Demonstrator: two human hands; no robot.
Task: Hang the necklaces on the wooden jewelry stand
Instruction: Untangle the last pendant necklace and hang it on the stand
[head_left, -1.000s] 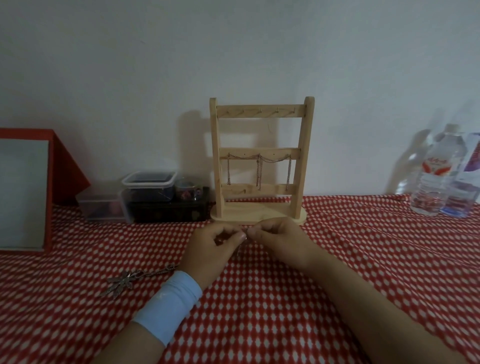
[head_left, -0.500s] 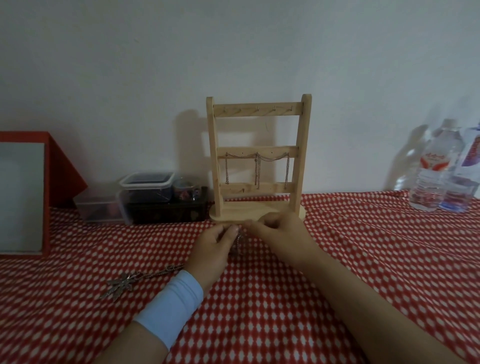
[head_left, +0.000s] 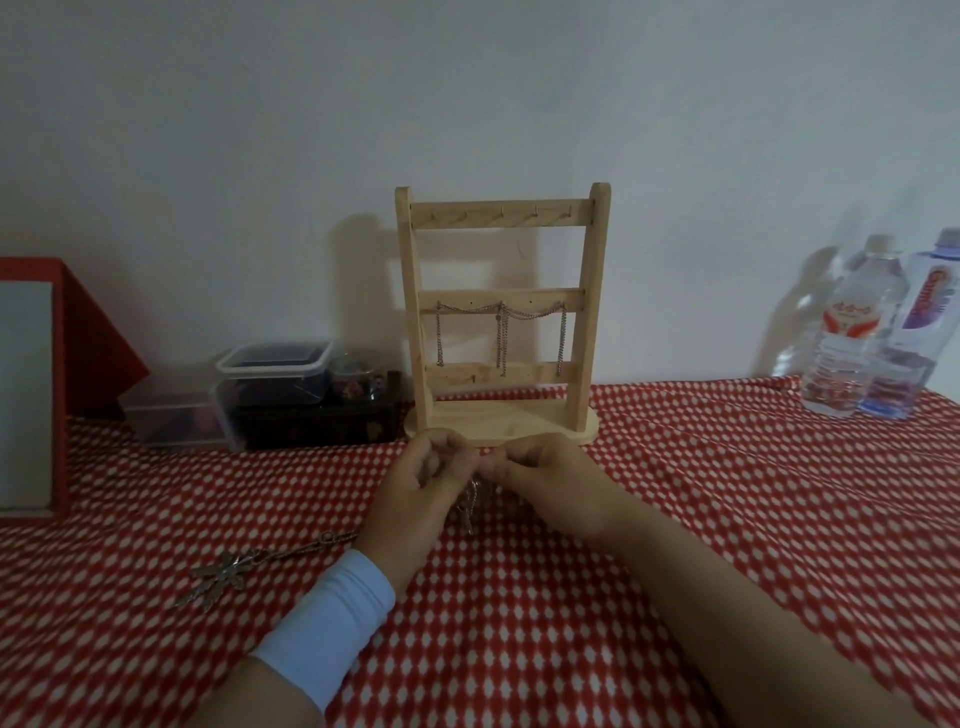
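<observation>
Silver necklace (head_left: 470, 506) pinched in front of the wooden jewelry stand (head_left: 501, 221)
My left grip (head_left: 426, 486) and right grip (head_left: 545, 473) both pinch its chain toward the table (head_left: 727, 519)'s far edge; the rest dangles below them.

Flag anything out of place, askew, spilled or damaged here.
Nothing spilled or broken. A pendant necklace lies unhung on the tablecloth beside the left hand, which with the right hand pinches a small chain. On the stand, the hung chain drapes across several middle-rail hooks rather than one.
</observation>
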